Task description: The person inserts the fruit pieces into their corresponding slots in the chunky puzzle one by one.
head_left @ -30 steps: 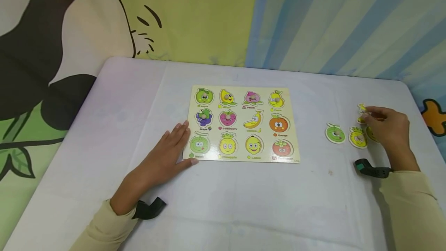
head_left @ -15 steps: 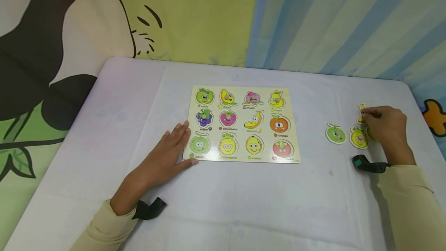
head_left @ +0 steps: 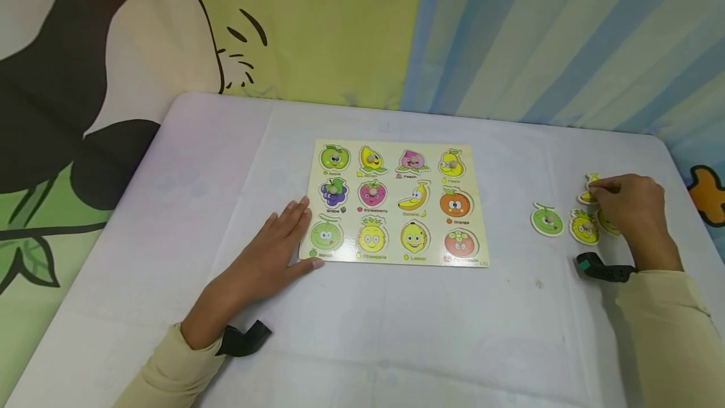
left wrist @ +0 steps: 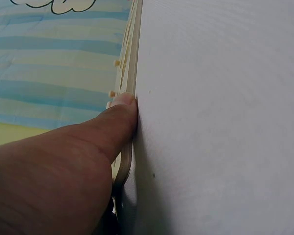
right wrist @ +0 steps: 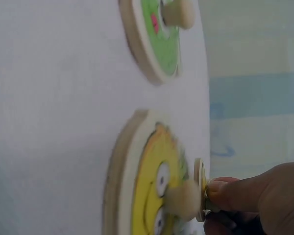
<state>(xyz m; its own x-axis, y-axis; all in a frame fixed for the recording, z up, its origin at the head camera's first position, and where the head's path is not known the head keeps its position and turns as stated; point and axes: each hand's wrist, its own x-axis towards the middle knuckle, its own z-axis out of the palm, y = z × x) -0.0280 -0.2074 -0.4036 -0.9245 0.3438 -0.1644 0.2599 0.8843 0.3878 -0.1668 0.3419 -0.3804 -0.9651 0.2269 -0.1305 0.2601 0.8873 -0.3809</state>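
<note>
Plainly, the right hand (head_left: 640,216) pinches the banana piece (head_left: 585,198) between fingers at its ten o'clock, long axis roughly one-to-seven; the puzzle board (head_left: 396,259) lies well apart at nine, touched by the left hand's (head_left: 266,254) straight fingers. Another yellow piece (head_left: 608,223) is half hidden; whether the banana is lifted cannot be told.

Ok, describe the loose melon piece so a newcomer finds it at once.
On the white table, find the fruit puzzle board in the middle, then go right to the loose pieces by the right hand. The melon piece lies at their left end, nearest the board. It alone among them has a green face; its neighbours in view are yellow.
</note>
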